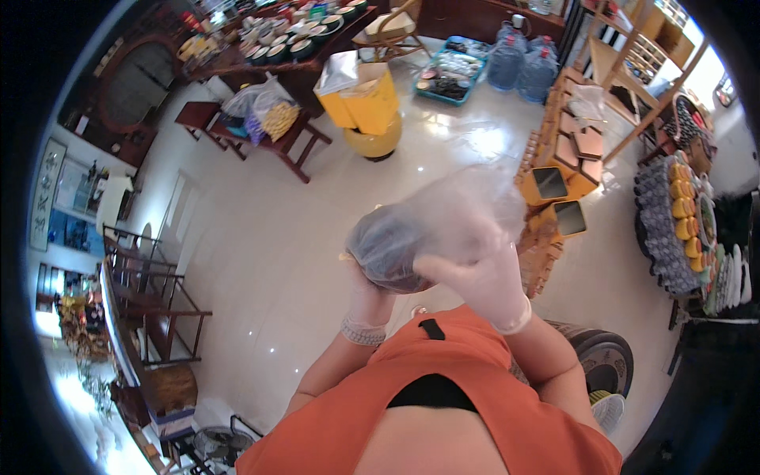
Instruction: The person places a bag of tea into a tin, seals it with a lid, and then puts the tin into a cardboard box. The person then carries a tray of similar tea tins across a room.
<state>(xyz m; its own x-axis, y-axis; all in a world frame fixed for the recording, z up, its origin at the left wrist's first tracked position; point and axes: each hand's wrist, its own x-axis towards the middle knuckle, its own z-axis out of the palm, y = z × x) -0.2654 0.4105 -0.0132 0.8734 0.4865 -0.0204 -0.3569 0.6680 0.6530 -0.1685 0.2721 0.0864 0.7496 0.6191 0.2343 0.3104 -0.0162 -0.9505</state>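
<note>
A dark round object (386, 243) is wrapped in a translucent plastic bag (469, 202) in front of my body; its exact kind cannot be told through the film. My left hand (368, 285), in a thin whitish glove, holds the wrapped object from below and the left side. On the right, my right hand (475, 255), gloved too, grips the gathered plastic of the bag, its fingers partly blurred and hidden by the film. The loose part of the bag spreads up and to the right beyond that hand.
A yellow box (362, 101) stands on a round yellow base ahead. Left of it is a wooden bench (291, 142) with bags. Farther off are a blue tray (451, 98) and water bottles (507, 62). Orange-brown boxes (564, 154) stand at right, wooden chairs (169, 314) at left.
</note>
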